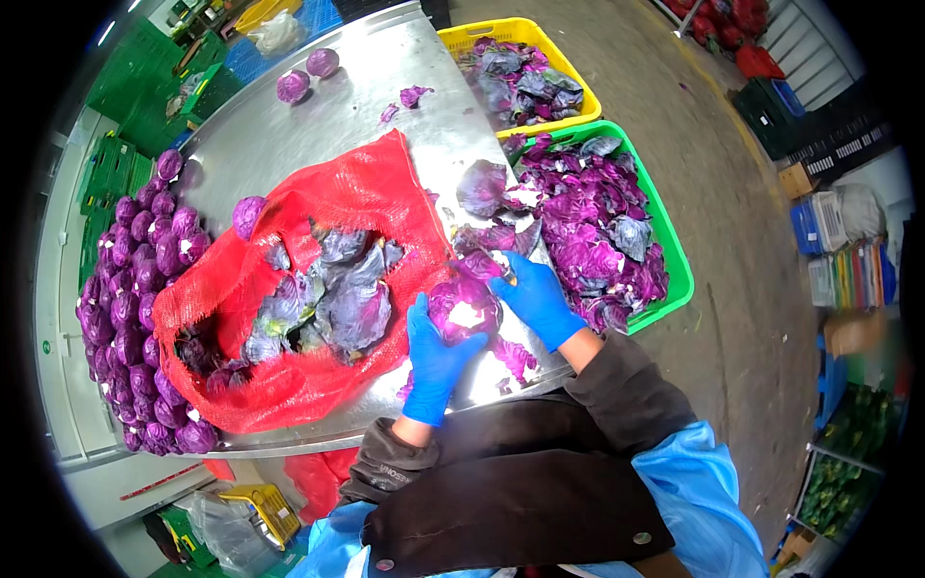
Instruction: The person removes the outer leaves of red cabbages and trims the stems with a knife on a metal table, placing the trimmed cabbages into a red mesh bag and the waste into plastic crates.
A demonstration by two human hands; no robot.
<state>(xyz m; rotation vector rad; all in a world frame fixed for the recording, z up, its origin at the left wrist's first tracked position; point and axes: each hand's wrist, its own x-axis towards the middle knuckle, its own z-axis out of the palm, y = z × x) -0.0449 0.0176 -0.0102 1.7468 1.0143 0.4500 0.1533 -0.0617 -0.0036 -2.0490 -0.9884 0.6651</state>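
Note:
My left hand (439,361), in a blue glove, cradles a red cabbage head (462,307) above the steel table, its pale cut stem end facing up. At the head's far right side, my right hand (536,298), also gloved, is closed on a small tool (510,276) that looks like a knife, mostly hidden by the fingers. A loose purple leaf (477,265) stands out from the cabbage beside those fingertips. To the left lies an open red mesh sack (347,170) with dull, dark-leaved cabbages (354,307) in its mouth.
Many trimmed cabbages (134,311) are piled along the left of the steel table (347,94). A green crate (668,267) and a yellow crate (589,87), both full of stripped leaves, stand against its right edge. Loose leaves (483,188) lie near that edge.

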